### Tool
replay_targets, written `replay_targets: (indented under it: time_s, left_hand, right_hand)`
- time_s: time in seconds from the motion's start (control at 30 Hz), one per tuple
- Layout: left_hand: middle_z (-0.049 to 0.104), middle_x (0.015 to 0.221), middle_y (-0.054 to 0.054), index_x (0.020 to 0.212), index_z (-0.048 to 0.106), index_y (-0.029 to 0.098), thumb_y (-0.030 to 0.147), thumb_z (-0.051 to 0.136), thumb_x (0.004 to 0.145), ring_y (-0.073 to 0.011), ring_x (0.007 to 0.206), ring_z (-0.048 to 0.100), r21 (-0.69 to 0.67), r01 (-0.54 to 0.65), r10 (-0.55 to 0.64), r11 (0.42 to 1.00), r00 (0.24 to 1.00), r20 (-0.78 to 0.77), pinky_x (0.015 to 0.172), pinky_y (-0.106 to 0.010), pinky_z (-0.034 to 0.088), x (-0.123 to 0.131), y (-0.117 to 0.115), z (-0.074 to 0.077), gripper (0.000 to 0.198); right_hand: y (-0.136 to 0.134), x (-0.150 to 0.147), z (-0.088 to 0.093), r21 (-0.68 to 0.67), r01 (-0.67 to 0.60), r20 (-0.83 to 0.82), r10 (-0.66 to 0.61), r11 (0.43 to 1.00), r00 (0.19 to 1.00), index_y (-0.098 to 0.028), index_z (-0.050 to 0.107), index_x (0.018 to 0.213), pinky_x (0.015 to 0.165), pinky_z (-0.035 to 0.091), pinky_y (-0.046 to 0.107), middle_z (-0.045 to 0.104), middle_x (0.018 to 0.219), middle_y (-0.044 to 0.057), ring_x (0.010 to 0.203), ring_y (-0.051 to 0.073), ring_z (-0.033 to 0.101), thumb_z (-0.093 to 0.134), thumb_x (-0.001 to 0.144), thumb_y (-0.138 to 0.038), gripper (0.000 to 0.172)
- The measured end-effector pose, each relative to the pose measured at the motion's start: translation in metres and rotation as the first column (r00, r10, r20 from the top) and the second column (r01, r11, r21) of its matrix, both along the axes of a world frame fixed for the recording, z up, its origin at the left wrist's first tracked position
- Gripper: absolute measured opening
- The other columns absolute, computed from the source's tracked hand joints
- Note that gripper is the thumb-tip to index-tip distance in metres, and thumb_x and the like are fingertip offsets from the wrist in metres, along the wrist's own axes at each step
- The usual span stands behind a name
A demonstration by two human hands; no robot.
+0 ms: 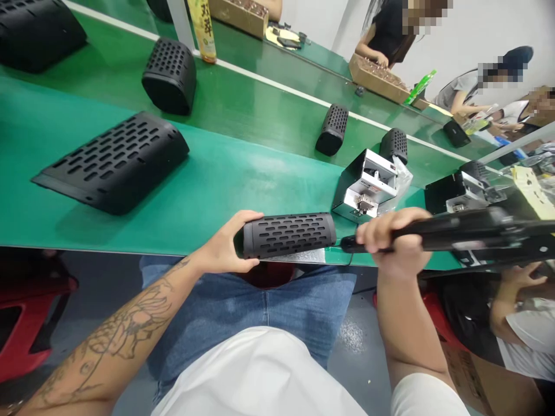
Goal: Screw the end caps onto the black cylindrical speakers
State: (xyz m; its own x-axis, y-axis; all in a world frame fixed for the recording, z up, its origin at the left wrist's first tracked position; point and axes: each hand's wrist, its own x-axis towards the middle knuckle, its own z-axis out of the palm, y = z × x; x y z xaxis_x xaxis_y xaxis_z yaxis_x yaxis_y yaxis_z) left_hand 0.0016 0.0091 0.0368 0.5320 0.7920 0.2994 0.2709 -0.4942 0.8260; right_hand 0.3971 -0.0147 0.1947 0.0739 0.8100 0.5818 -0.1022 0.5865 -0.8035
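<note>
A black plastic housing with rows of slots (289,234) lies on its side at the table's front edge, and my left hand (234,242) grips its left end between thumb and fingers. In my right hand (399,238) is a black electric screwdriver (459,228), held level. Its tip points left at the housing's right end; whether the two touch is hard to tell. Just beyond my right hand stands a silver and black screw feeder (366,185).
Another slotted housing (115,162) lies at the left on the green table (260,173). Several more stand farther back, including one housing (170,75) near a yellow bottle (202,29). A second boxy machine (459,190) is at the right. Co-workers sit across and to the right.
</note>
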Motion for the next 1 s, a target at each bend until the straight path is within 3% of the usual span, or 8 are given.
replay_targets:
  time_s: [0.07, 0.17, 0.23, 0.37, 0.5, 0.67, 0.87, 1.0]
  left_hand:
    - [0.068, 0.184, -0.017, 0.185, 0.059, 0.031, 0.037, 0.100, 0.093, -0.0444, 0.166, 0.076, -0.019, -0.012, 0.013, 1.000, 1.000, 0.009, 0.145, -0.063, 0.065, 0.001, -0.001, -0.001, 0.101]
    - [0.071, 0.183, -0.016, 0.184, 0.060, 0.030, 0.036, 0.099, 0.092, -0.0427, 0.162, 0.080, -0.021, 0.015, -0.014, 1.000, 1.000, 0.021, 0.142, -0.060, 0.068, 0.006, 0.001, -0.004, 0.100]
    - [0.073, 0.181, -0.015, 0.184, 0.061, 0.030, 0.035, 0.098, 0.091, -0.0416, 0.161, 0.080, -0.012, 0.036, -0.036, 0.999, 0.999, 0.027, 0.143, -0.059, 0.068, 0.008, 0.004, -0.005, 0.100]
    - [0.070, 0.182, -0.017, 0.186, 0.057, 0.030, 0.033, 0.098, 0.091, -0.0420, 0.162, 0.079, -0.016, 0.067, -0.067, 0.998, 0.997, 0.035, 0.144, -0.061, 0.067, 0.010, 0.009, -0.007, 0.103]
    - [0.065, 0.186, -0.018, 0.190, 0.050, 0.033, 0.034, 0.104, 0.090, -0.0448, 0.164, 0.077, -0.009, 0.072, -0.071, 0.997, 0.997, 0.043, 0.143, -0.064, 0.066, 0.010, 0.008, -0.015, 0.114]
    - [0.061, 0.187, -0.020, 0.197, 0.038, 0.039, 0.041, 0.116, 0.086, -0.0444, 0.162, 0.078, -0.035, 0.071, -0.068, 0.997, 0.994, 0.082, 0.137, -0.062, 0.069, 0.014, 0.005, -0.029, 0.136]
    - [0.063, 0.185, -0.018, 0.196, 0.040, 0.039, 0.045, 0.114, 0.089, -0.0427, 0.160, 0.079, -0.095, 0.048, -0.040, 0.994, 0.996, 0.082, 0.138, -0.060, 0.069, 0.017, 0.003, -0.031, 0.131]
    - [0.065, 0.182, -0.018, 0.195, 0.041, 0.037, 0.046, 0.114, 0.088, -0.0420, 0.155, 0.081, -0.119, 0.047, -0.037, 0.992, 0.995, 0.088, 0.136, -0.059, 0.071, 0.019, 0.001, -0.026, 0.130]
  right_hand:
    - [0.021, 0.025, 0.007, 0.082, 0.206, -0.072, -0.200, 0.975, 0.977, -0.028, 0.076, 0.097, 0.042, 0.056, 0.028, 0.058, 0.054, -0.014, 0.034, 0.012, 0.050, 0.112, 0.092, -0.075, 0.059]
    - [0.062, 0.060, 0.003, 0.151, 0.504, -0.085, -0.496, 0.851, 0.864, -0.027, 0.074, 0.096, 0.047, 0.058, 0.029, 0.061, 0.058, -0.011, 0.043, 0.013, 0.057, 0.116, 0.087, -0.074, 0.064]
    - [0.086, 0.075, -0.010, 0.156, 0.573, -0.020, -0.577, 0.805, 0.816, -0.028, 0.071, 0.094, 0.050, 0.059, 0.032, 0.063, 0.060, -0.009, 0.047, 0.015, 0.060, 0.114, 0.087, -0.078, 0.066]
    - [0.109, 0.085, -0.042, 0.119, 0.589, 0.069, -0.599, 0.799, 0.798, -0.032, 0.067, 0.093, 0.055, 0.063, 0.040, 0.059, 0.061, -0.011, 0.049, 0.019, 0.062, 0.104, 0.092, -0.087, 0.067]
    - [0.105, 0.083, -0.046, 0.090, 0.566, 0.100, -0.572, 0.820, 0.814, -0.032, 0.068, 0.093, 0.066, 0.075, 0.050, 0.055, 0.063, -0.012, 0.051, 0.021, 0.066, 0.099, 0.096, -0.087, 0.063]
    - [0.057, 0.056, -0.011, 0.084, 0.471, -0.008, -0.472, 0.878, 0.882, -0.030, 0.072, 0.096, 0.049, 0.061, 0.032, 0.060, 0.059, -0.012, 0.042, 0.014, 0.056, 0.113, 0.090, -0.074, 0.061]
    - [-0.030, -0.020, 0.022, 0.035, 0.099, -0.055, -0.097, 0.994, 0.994, -0.030, 0.082, 0.105, 0.048, 0.063, 0.031, 0.069, 0.063, -0.010, 0.040, 0.014, 0.057, 0.107, 0.102, -0.055, 0.036]
    - [-0.041, -0.062, 0.020, 0.006, -0.058, -0.076, 0.058, 0.998, 0.995, -0.030, 0.080, 0.097, 0.049, 0.064, 0.029, 0.068, 0.060, -0.010, 0.039, 0.013, 0.057, 0.106, 0.104, -0.053, 0.035]
